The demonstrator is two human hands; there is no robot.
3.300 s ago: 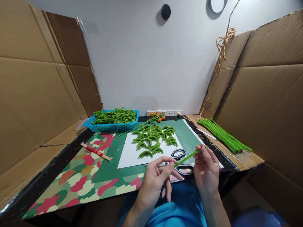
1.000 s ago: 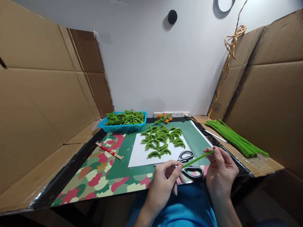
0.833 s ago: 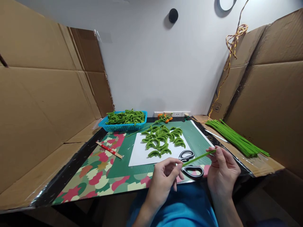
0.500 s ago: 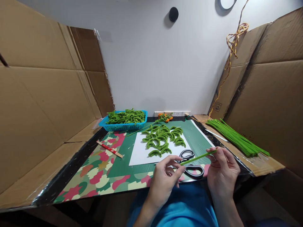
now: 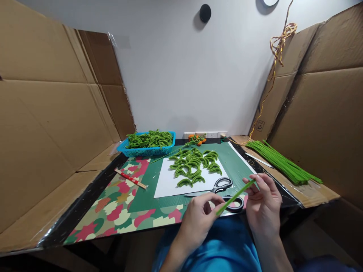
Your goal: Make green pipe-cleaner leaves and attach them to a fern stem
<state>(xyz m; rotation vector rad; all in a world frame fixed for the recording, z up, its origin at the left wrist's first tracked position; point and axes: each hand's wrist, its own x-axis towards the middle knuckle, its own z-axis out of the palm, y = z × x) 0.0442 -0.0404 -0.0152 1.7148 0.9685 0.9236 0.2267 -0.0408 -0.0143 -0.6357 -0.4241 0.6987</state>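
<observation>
A straight green pipe cleaner (image 5: 236,195) stretches slantwise between my two hands above the table's front edge. My left hand (image 5: 200,215) pinches its lower end between thumb and fingers. At the upper end, the thumb and fingertips of my right hand (image 5: 265,204) are closed on it. Black-handled scissors (image 5: 217,190) lie just behind my hands, their lower handle partly covered by the pipe cleaner. Beyond them, several curved, folded green pipe-cleaner pieces (image 5: 194,162) rest in loose groups on a white sheet (image 5: 164,185).
A blue basket (image 5: 146,152) heaped with green pieces stands at the back left. Wrapped chopsticks (image 5: 130,178) lie on the patterned mat. Orange-and-green stems (image 5: 197,139) are at the back. Straight green pipe cleaners (image 5: 283,162) lie bundled at right, by cardboard walls (image 5: 326,113).
The pipe cleaner has tilted more steeply, its left end now lower and nearer me. My left hand has turned and dropped slightly, uncovering the scissor blades. The camera view has shifted a little.
</observation>
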